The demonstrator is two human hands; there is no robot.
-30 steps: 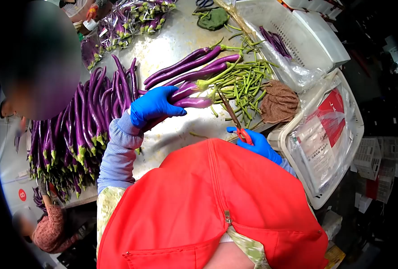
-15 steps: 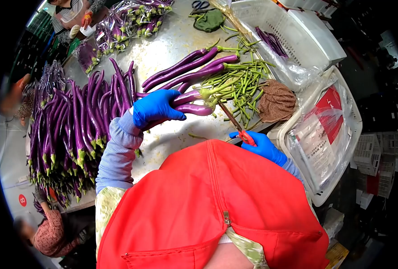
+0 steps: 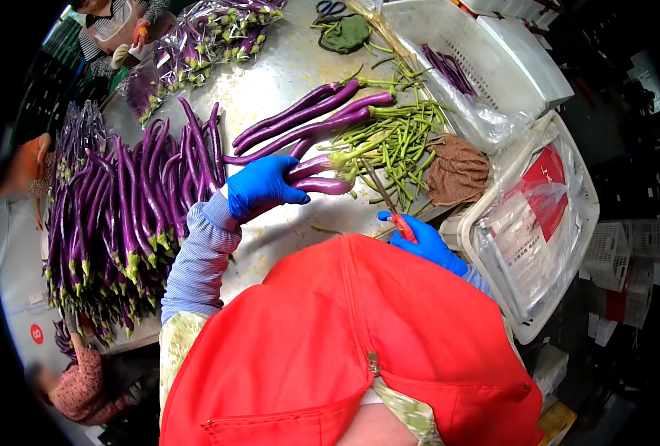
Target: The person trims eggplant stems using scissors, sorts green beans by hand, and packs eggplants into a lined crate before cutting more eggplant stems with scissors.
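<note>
Wrapped in a blue glove, my left hand (image 3: 263, 186) grips two long purple eggplants (image 3: 322, 185), their green stem ends pointing right. My right hand (image 3: 428, 245), also gloved in blue, holds red-handled scissors (image 3: 403, 225). The blades reach up beside the stems of the held eggplants; whether they touch a stem I cannot tell. Under and behind the blades lies a heap of cut green stems (image 3: 397, 145). Several loose eggplants (image 3: 308, 119) rest on the metal table (image 3: 263, 245) just beyond my left hand.
A large pile of eggplants (image 3: 114, 208) covers the table's left side. Bagged eggplants (image 3: 218, 37) lie at the back. A brown cloth (image 3: 456, 169) sits by a white crate (image 3: 589, 223) holding plastic bags. Another white crate (image 3: 534, 82) stands behind. Co-workers (image 3: 85, 386) are at the left.
My left hand and the held eggplants have shifted very slightly. The scissors have tilted a little more upright, and my right hand has turned slightly with them.
</note>
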